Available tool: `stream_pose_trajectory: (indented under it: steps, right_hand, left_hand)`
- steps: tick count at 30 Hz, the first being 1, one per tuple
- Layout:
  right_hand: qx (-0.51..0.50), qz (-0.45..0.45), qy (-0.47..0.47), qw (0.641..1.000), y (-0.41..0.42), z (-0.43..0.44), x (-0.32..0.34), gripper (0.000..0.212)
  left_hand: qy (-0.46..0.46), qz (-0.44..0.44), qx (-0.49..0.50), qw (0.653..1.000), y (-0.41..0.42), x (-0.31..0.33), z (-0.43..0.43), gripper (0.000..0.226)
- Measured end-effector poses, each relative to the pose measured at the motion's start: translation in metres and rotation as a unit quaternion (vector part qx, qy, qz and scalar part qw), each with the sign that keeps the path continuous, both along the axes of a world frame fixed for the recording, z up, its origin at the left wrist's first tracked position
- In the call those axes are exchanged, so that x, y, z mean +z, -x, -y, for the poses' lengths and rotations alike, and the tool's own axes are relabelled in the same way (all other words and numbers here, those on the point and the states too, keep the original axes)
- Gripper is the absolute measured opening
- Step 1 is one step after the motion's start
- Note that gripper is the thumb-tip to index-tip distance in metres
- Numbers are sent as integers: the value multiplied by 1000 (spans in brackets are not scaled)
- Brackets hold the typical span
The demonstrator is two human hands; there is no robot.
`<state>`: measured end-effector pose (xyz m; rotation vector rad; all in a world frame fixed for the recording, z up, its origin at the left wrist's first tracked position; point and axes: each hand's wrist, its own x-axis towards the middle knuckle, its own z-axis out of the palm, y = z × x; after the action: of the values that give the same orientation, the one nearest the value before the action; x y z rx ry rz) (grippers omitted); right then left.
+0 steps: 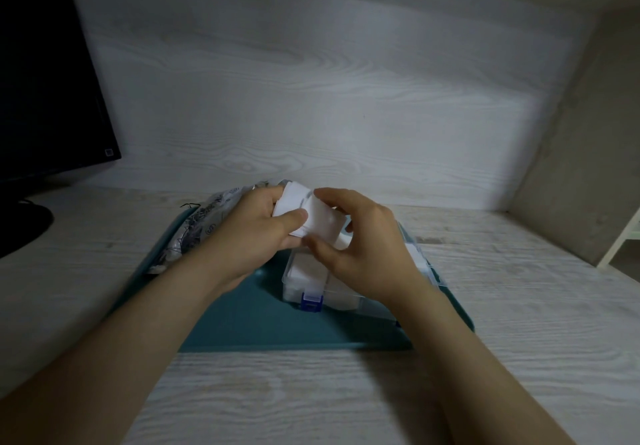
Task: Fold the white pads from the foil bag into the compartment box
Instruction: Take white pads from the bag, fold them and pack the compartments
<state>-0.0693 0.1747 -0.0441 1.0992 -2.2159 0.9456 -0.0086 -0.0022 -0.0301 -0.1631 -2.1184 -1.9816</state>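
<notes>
Both hands hold white pads (313,214) in the air above the far end of the clear compartment box (313,280). My left hand (254,233) grips them from the left, thumb pressed on top. My right hand (356,240) pinches the nearest pad between thumb and fingers. The box has a blue latch (310,302) at its near side, and white pads lie in its compartments. The foil bag (204,228) with dark print lies to the left, partly behind my left hand.
Box and bag rest on a teal tray (263,327) on a pale wood-grain desk (311,392). A dark monitor (45,81) and its round stand (24,224) occupy the far left. A wall closes the back, and a white frame (623,240) shows at the right edge.
</notes>
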Motion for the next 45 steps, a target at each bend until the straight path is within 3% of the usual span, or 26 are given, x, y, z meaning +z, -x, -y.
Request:
stream_pose_trajectory:
  steps: [10,17,24,29,35,40,45]
  right_hand:
    - [22,-35,-32,999,1,0,-1,43]
    - [-24,-9,20,999,1,-1,5,23]
    - [-40,189,46,980,-10,-9,19,33]
    - [-10,288,55,956,-16,-13,28,42]
    - [-69,399,99,909,-17,-26,38,29]
    - [-130,417,40,898,-19,-29,41,7]
    - [-151,401,11,903,-17,-28,40,8]
  left_hand:
    - [22,-1,-25,999,-2,-2,2,23]
    - [72,-11,2,997,5,-8,5,33]
    - [166,-47,96,980,8,-12,3,32]
    - [192,-47,99,975,6,-13,1,32]
    - [247,-100,144,953,4,-14,-5,33]
    - [352,-122,127,920,4,-23,-9,33]
    - [393,-136,105,903,1,-30,-14,28]
